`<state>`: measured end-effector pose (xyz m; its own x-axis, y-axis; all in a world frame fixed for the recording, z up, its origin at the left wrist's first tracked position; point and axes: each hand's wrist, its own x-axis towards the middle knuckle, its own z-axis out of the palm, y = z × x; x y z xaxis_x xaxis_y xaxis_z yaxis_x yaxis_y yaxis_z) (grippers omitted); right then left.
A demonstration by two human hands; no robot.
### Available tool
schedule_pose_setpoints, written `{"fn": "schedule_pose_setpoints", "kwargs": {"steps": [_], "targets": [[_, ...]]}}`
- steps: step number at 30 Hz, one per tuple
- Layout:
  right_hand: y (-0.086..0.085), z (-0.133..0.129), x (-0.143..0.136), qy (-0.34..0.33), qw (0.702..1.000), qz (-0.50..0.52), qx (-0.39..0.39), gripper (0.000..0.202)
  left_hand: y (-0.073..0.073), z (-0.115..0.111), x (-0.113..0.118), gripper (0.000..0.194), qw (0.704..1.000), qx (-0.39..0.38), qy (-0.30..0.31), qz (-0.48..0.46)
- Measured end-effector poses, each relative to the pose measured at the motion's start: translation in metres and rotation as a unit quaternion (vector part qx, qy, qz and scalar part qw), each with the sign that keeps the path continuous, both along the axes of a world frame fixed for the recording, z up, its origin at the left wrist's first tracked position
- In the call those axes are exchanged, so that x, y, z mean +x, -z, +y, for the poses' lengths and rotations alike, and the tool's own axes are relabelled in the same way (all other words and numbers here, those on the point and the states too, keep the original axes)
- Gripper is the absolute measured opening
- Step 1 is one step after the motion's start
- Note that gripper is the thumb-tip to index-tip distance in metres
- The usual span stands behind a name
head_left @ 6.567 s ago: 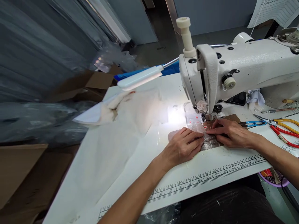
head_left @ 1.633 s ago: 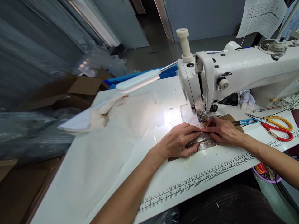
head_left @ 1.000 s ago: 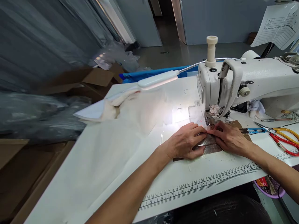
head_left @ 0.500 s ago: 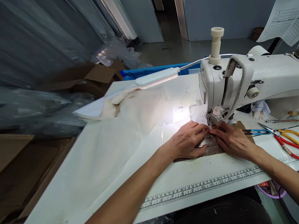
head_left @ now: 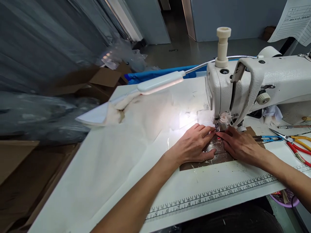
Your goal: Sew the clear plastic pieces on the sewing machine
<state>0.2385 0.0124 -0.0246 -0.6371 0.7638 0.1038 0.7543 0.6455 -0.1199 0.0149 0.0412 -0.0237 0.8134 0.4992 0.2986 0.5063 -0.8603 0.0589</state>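
Observation:
Under the head of a white sewing machine [head_left: 274, 72], both hands meet in front of the presser foot [head_left: 220, 127]. My left hand [head_left: 193, 144] is closed at the fingertips, its thumb resting lower on a brown, shiny film-covered patch [head_left: 191, 165] of the table. From the right, my right hand [head_left: 239, 144] pinches close to the left fingertips. Between them is a small piece of pale fabric, mostly hidden by the fingers; a tiny red spot shows just below. A pale ruffled piece [head_left: 224, 117] hangs by the needle area.
A lamp [head_left: 160, 82] lights the white table [head_left: 116, 174]. Blue thread snips [head_left: 269, 138] and pliers with yellow and red handles [head_left: 295, 142] lie at right. A printed ruler [head_left: 211, 198] runs along the front edge. Cardboard boxes [head_left: 105, 77] stand at left.
Both hands stay at the presser foot, with the fingertips slightly shifted. The pale material between them shows less now. The view has moved slightly.

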Motion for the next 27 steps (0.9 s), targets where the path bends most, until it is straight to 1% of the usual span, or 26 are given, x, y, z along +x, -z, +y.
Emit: {"fn": "schedule_pose_setpoints", "kwargs": {"steps": [4,6,8,10,13,15,18,20,22,23,24,25,27], "targets": [[-0.003,0.001,0.000,0.005,1.000,0.010,-0.012,0.040,-0.001,0.002,0.000,0.041,1.000,0.011,0.000,0.013],[-0.005,0.004,0.002,0.014,0.999,0.044,-0.022,0.038,-0.001,0.003,0.000,0.044,1.000,0.021,-0.005,0.020],[-0.005,0.008,0.006,0.035,0.994,0.097,-0.048,0.037,-0.002,0.003,0.000,0.045,0.999,0.026,-0.013,0.027],[-0.005,0.014,0.010,0.081,0.979,0.157,-0.099,0.038,-0.002,0.004,0.000,0.045,0.999,0.030,-0.021,0.032],[-0.006,0.021,0.014,0.149,0.947,0.229,-0.168,0.041,-0.003,0.004,0.001,0.046,0.998,0.036,-0.030,0.034],[-0.006,0.022,0.016,0.154,0.937,0.255,-0.182,0.042,-0.002,0.004,0.001,0.046,0.998,0.036,-0.034,0.032],[-0.006,0.018,0.020,0.119,0.933,0.283,-0.187,0.038,-0.002,0.004,0.001,0.044,0.999,0.025,-0.037,0.020],[-0.003,0.015,0.022,0.108,0.915,0.329,-0.206,0.037,-0.001,0.004,0.000,0.044,0.999,0.012,-0.036,0.012],[0.000,0.013,0.024,0.130,0.886,0.375,-0.237,0.036,-0.001,0.005,-0.001,0.045,0.999,0.000,-0.037,0.009],[0.002,0.013,0.024,0.150,0.876,0.386,-0.248,0.034,0.000,0.005,-0.001,0.046,0.999,-0.006,-0.039,0.011],[0.003,0.013,0.024,0.167,0.872,0.387,-0.251,0.032,0.000,0.005,-0.001,0.047,0.999,-0.010,-0.044,0.012],[0.004,0.013,0.023,0.179,0.874,0.380,-0.245,0.029,0.000,0.005,-0.001,0.049,0.998,-0.015,-0.051,0.013],[0.004,0.012,0.021,0.184,0.888,0.362,-0.217,0.026,-0.001,0.004,0.000,0.051,0.998,-0.025,-0.063,0.013]]}}
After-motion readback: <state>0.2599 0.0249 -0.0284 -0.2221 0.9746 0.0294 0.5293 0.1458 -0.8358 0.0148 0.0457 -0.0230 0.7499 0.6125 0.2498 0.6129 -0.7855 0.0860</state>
